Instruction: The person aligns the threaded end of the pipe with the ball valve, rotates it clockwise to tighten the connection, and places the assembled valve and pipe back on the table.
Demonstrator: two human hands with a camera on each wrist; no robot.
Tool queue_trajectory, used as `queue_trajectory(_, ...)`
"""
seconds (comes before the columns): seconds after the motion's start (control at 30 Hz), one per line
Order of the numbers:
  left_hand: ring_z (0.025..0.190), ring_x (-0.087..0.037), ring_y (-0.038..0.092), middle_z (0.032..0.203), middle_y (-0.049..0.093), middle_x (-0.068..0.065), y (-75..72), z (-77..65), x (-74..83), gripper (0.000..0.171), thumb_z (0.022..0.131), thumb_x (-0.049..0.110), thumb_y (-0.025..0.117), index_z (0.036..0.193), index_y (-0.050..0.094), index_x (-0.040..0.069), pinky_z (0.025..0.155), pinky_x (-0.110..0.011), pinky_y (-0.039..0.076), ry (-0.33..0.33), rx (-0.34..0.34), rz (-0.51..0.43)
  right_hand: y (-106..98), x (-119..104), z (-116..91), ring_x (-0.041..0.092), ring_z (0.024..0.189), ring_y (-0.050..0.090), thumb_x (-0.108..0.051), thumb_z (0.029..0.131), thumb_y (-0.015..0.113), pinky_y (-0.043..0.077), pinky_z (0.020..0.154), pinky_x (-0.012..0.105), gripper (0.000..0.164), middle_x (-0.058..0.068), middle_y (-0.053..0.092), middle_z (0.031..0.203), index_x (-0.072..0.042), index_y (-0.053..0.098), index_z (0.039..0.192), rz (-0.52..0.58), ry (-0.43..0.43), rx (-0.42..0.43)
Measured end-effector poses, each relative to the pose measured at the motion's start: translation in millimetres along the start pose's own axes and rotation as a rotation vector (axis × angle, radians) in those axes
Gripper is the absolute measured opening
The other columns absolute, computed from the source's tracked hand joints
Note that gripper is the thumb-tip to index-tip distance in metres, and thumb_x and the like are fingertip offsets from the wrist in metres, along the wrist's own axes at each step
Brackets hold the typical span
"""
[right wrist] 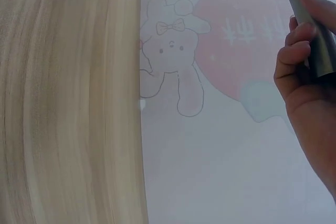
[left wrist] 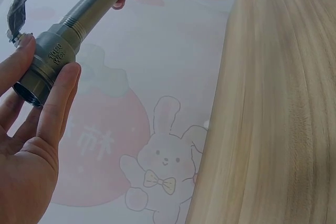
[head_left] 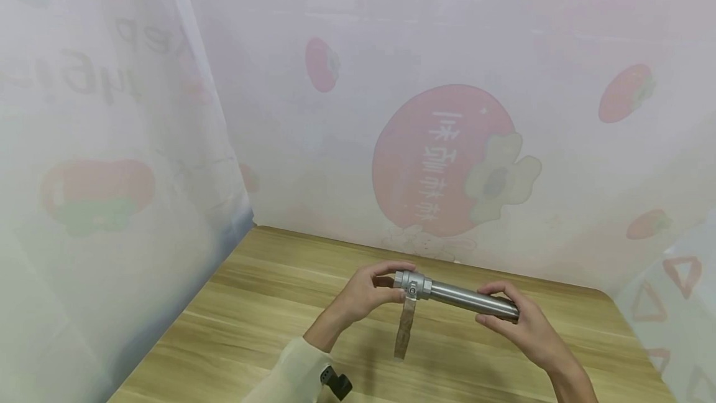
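Over the surface (head_left: pixel 224 303), the left grip (head_left: pixel 362 291) pinches the valve (head_left: pixel 413 283), the right grip (head_left: pixel 524 327) the pipe (head_left: pixel 467 298); best keep them aligned, though how deep the threads (left wrist: pixel 74 26) sit, I can't tell.

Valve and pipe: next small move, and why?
Probably twist the pipe slightly against the valve, direction unclear: threads show at their joint, the left grip holds the valve, and the right grip holds the pipe's far end.

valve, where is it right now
In the head view, the valve is low and just right of centre, gripped by the left hand at the left end of the pipe, above the table.
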State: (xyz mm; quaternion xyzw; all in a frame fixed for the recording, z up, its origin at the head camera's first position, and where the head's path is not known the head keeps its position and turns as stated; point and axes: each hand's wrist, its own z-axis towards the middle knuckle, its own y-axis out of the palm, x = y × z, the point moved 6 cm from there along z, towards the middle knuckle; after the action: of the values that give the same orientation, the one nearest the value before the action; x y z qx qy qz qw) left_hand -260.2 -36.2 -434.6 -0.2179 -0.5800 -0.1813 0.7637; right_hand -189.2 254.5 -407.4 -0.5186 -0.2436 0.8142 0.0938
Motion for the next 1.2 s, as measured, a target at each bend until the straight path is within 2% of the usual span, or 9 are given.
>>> queue_trajectory(0.33,0.118,-0.027,0.070,0.145,0.063,-0.019,0.4,0.1,1.5,0.052,0.097,0.009,0.077,0.148,0.068,0.017,0.097,-0.039,0.067,0.001,0.005,-0.010,-4.4,2.5,-0.6,0.010,0.097,0.069,-0.007,0.098,0.080,0.060,0.080,0.025,0.036,0.000,0.072,0.119,-0.014,0.069,0.133,-0.050,-0.011,0.041)
queue_trajectory(0.9,0.119,-0.032,0.071,0.146,0.063,-0.020,0.4,-2.2,-0.7,0.052,0.097,0.008,0.077,0.147,0.068,0.017,0.097,-0.038,0.067,0.003,0.016,-0.016,-3.8,1.6,-0.7,0.007,0.097,0.072,-0.006,0.101,0.076,0.062,0.082,0.023,0.033,-0.002,0.077,0.116,-0.013,0.073,0.133,-0.039,-0.022,0.049)
queue_trajectory(1.03,0.119,-0.033,0.071,0.145,0.064,-0.020,0.6,-2.7,-1.1,0.052,0.097,0.009,0.077,0.147,0.068,0.017,0.097,-0.037,0.067,0.006,0.015,-0.017,-1.6,-0.3,-0.6,0.008,0.090,0.071,-0.002,0.102,0.073,0.063,0.074,0.025,0.034,-0.004,0.074,0.115,-0.009,0.069,0.134,-0.016,-0.036,0.048)
queue_trajectory(1.13,0.118,-0.031,0.071,0.144,0.064,-0.020,0.7,-2.7,-1.5,0.052,0.097,0.009,0.077,0.148,0.068,0.016,0.097,-0.037,0.067,0.012,0.007,-0.020,-0.5,-0.6,-0.9,0.009,0.091,0.070,-0.003,0.102,0.073,0.061,0.073,0.025,0.033,-0.001,0.072,0.118,-0.009,0.066,0.134,-0.028,-0.023,0.046)
queue_trajectory(1.2,0.118,-0.030,0.071,0.145,0.063,-0.021,0.9,-2.7,-1.6,0.052,0.097,0.008,0.077,0.148,0.067,0.016,0.097,-0.038,0.067,0.015,0.001,-0.022,-0.4,0.1,-1.0,0.009,0.095,0.070,-0.006,0.101,0.075,0.060,0.076,0.025,0.035,0.004,0.071,0.123,-0.011,0.065,0.135,-0.044,0.003,0.039)
